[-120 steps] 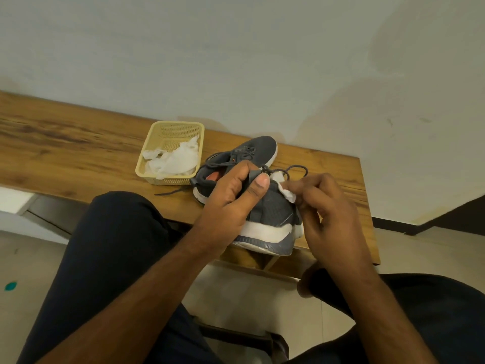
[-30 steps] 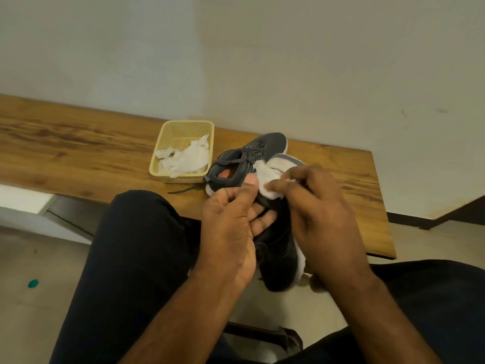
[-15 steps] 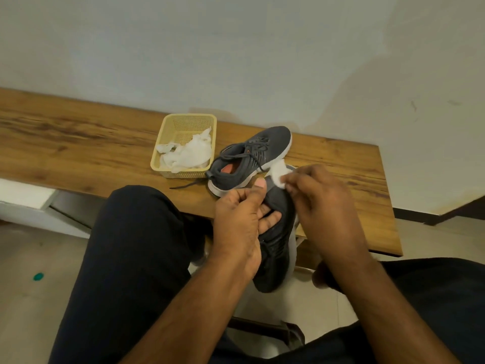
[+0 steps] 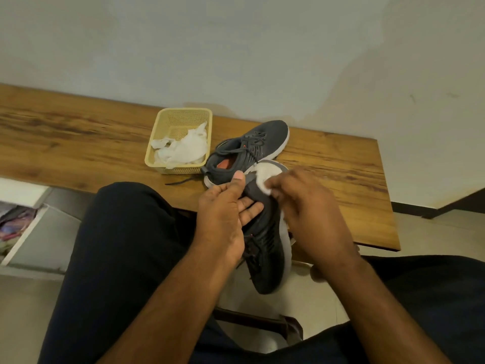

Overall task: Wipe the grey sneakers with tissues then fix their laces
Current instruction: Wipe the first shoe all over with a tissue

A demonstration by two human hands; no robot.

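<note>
2 hands as before: left hand grips the held sneaker, right hand pinches the tissue.

The wooden table carries a yellow basket of crumpled tissues beyond the left hand, and just beside it a grey sneaker, its loose lace trailing on the wood.

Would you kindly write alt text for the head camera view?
A seated person's left hand holds a grey sneaker while the right hand presses a white tissue against it. Behind, on a wooden table, lie the second sneaker and a yellow basket of tissues.
</note>
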